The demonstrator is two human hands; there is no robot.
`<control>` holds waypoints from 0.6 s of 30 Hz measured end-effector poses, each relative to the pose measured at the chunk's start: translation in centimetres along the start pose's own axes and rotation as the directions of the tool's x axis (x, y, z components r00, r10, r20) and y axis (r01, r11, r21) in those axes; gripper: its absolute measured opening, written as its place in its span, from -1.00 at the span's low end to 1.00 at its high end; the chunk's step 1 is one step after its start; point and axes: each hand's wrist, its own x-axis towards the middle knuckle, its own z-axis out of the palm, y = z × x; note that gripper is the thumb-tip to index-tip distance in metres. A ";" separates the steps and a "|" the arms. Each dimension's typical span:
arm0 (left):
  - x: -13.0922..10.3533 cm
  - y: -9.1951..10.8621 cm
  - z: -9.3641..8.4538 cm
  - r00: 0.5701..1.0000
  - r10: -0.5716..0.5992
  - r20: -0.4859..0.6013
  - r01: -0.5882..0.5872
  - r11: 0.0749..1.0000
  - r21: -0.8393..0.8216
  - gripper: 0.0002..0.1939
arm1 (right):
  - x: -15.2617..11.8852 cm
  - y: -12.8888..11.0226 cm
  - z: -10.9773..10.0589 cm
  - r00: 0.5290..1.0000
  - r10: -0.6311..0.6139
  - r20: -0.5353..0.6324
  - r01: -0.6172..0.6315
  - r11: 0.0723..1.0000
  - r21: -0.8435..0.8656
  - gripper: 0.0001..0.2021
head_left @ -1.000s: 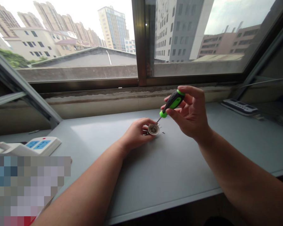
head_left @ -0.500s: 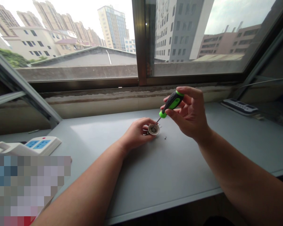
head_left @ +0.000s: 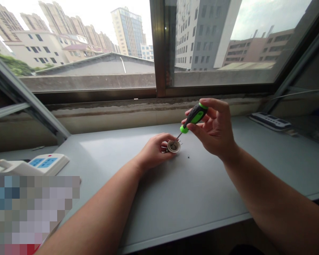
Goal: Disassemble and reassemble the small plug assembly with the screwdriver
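Observation:
My left hand (head_left: 158, 150) is closed round a small, round, pale fitting (head_left: 173, 146) that looks like a lamp socket, its open cup turned up toward me. Thin wires or prongs stick out at its right side. Between the fingertips of my right hand (head_left: 214, 127) is a screwdriver (head_left: 195, 117) with a black and green handle, tilted down to the left. Its metal shaft runs into the cup, where the tip is hard to make out. Just right of the fitting, a tiny screw (head_left: 188, 156) rests on the table.
A pale grey table (head_left: 202, 198) stands against the window wall. At the left is a white power strip (head_left: 49, 163) with blue sockets and a plug. A grey and white device with buttons (head_left: 269, 121) lies at the far right. A blurred-out patch covers the lower left.
The tiny screw has shifted slightly to the right on the table. Both hands, the fitting and the screwdriver keep nearly the same place.

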 end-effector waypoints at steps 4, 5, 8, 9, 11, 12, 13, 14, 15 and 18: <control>0.0 -0.3 0.0 1.000 0.018 0.000 -0.018 1.000 0.003 -0.63 | -0.1 0.0 0.1 1.000 0.000 0.011 0.000 1.000 0.002 -0.39; 0.0 -0.3 0.0 1.000 0.026 -0.004 -0.026 1.000 0.009 -0.62 | -0.2 0.0 0.1 1.000 -0.006 0.012 0.006 1.000 0.000 -0.38; 0.0 -0.5 0.1 0.998 0.061 -0.018 -0.060 0.997 0.042 -0.60 | -0.2 -0.3 0.2 1.000 -0.025 0.018 0.025 1.000 0.001 -0.42; 0.0 -0.5 0.1 0.997 0.073 -0.021 -0.072 0.996 0.053 -0.60 | -0.1 -0.4 0.2 0.999 -0.030 0.016 0.030 1.000 0.007 -0.45; 0.0 -0.5 0.1 0.995 0.093 -0.020 -0.092 0.993 0.072 -0.61 | 0.1 -0.7 0.1 0.999 -0.040 0.005 0.040 0.999 0.006 -0.54; 0.0 -0.6 0.1 0.995 0.100 -0.016 -0.099 0.992 0.078 -0.61 | 0.3 -0.9 0.0 0.999 -0.048 -0.006 0.048 0.999 -0.008 -0.58; 0.0 -0.6 0.1 0.994 0.104 -0.014 -0.103 0.991 0.080 -0.61 | 0.4 -1.0 -0.1 0.998 -0.058 -0.017 0.057 0.998 -0.032 -0.61; 0.0 -0.6 0.1 0.994 0.107 -0.014 -0.105 0.991 0.080 -0.61 | 0.5 -1.2 -0.1 0.997 -0.069 -0.024 0.068 0.996 -0.063 -0.63; 0.0 -0.6 0.1 0.994 0.108 -0.016 -0.107 0.991 0.080 -0.60 | 0.6 -1.3 -0.2 0.996 -0.084 -0.030 0.081 0.992 -0.099 -0.63; 0.1 -0.6 0.1 0.993 0.113 -0.022 -0.111 0.990 0.085 -0.59 | 0.8 -1.7 -0.2 0.982 -0.173 -0.069 0.155 0.965 -0.211 -0.59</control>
